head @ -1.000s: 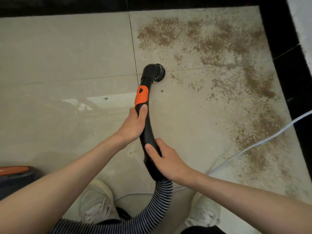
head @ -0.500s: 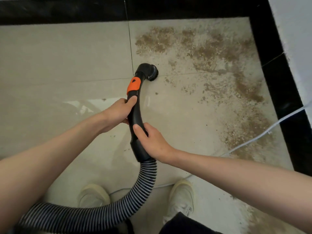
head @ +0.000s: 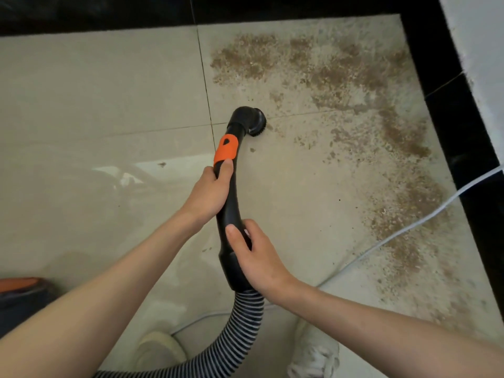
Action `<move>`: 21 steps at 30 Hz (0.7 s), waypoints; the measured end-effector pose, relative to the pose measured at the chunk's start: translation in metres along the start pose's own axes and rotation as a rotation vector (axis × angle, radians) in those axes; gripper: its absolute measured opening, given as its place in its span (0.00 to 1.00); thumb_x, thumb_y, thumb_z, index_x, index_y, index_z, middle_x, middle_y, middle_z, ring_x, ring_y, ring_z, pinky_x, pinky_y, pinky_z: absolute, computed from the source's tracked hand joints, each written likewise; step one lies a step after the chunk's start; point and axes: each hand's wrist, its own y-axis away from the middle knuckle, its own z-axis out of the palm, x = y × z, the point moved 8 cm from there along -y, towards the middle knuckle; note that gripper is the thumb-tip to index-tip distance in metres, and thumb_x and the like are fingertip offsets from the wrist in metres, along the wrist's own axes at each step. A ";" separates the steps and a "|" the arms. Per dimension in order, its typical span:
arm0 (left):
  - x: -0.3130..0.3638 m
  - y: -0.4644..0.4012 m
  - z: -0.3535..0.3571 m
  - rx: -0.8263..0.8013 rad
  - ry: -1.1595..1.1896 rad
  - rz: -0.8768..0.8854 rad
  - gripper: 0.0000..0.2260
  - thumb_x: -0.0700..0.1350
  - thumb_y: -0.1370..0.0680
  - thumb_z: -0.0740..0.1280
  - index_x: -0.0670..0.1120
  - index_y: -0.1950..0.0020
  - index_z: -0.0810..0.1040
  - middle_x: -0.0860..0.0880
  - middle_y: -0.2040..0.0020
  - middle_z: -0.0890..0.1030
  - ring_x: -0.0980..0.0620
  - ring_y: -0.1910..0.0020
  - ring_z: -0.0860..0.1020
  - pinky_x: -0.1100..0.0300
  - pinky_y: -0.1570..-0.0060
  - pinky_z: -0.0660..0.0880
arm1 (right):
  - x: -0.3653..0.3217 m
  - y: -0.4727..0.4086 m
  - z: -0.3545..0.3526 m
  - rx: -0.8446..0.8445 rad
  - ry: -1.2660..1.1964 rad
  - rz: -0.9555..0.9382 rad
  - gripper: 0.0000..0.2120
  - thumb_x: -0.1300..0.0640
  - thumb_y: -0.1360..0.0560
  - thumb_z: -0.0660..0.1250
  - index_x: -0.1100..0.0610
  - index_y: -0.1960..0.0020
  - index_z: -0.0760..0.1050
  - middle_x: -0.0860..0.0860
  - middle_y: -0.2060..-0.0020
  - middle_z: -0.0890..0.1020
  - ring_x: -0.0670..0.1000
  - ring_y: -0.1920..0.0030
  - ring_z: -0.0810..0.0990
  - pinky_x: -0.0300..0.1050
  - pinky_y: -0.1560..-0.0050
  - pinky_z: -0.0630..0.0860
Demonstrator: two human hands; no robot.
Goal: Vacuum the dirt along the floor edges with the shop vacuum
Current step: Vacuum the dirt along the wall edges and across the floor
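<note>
L hand point(head: 210, 190) & R hand point(head: 257, 257), each grip round vac wand point(head: 231, 197); brush head point(head: 255, 122) at dirt point(head: 341, 77) edge.

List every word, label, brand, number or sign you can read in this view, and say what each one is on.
None can be read. The vacuum wand shows only an orange band with a dark teardrop mark, no lettering. The ribbed hose, the orange-topped vacuum body and the shoes show no print.

Beige tile floor point(head: 95, 85), black border; brown dirt point(head: 341, 77) along edges; white cord point(head: 409, 227) across dirt.
</note>
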 end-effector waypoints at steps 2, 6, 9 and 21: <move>-0.004 0.007 0.003 -0.002 -0.017 -0.013 0.20 0.59 0.19 0.51 0.44 0.42 0.68 0.50 0.55 0.75 0.53 0.58 0.74 0.59 0.61 0.70 | 0.003 0.008 -0.001 0.039 0.039 -0.010 0.08 0.46 0.20 0.58 0.50 0.48 0.69 0.45 0.61 0.77 0.43 0.60 0.76 0.37 0.59 0.71; -0.013 0.012 0.007 -0.010 -0.021 -0.002 0.19 0.59 0.19 0.51 0.45 0.42 0.68 0.51 0.56 0.74 0.55 0.58 0.74 0.61 0.62 0.69 | 0.012 0.014 0.003 0.025 0.055 -0.043 0.09 0.45 0.20 0.57 0.50 0.47 0.70 0.46 0.60 0.78 0.45 0.60 0.76 0.37 0.60 0.71; -0.021 0.017 0.007 0.026 0.013 0.013 0.18 0.58 0.19 0.52 0.44 0.44 0.70 0.50 0.56 0.75 0.54 0.59 0.74 0.61 0.63 0.69 | 0.018 0.016 0.005 -0.026 0.054 -0.084 0.10 0.45 0.20 0.57 0.50 0.48 0.70 0.45 0.62 0.76 0.42 0.62 0.75 0.36 0.61 0.70; -0.011 -0.011 -0.023 0.108 0.198 -0.015 0.20 0.57 0.19 0.54 0.41 0.44 0.70 0.47 0.57 0.75 0.50 0.59 0.75 0.55 0.58 0.75 | -0.023 -0.030 -0.001 -0.101 0.154 -0.192 0.13 0.47 0.19 0.57 0.54 0.53 0.73 0.49 0.59 0.78 0.48 0.58 0.76 0.42 0.55 0.71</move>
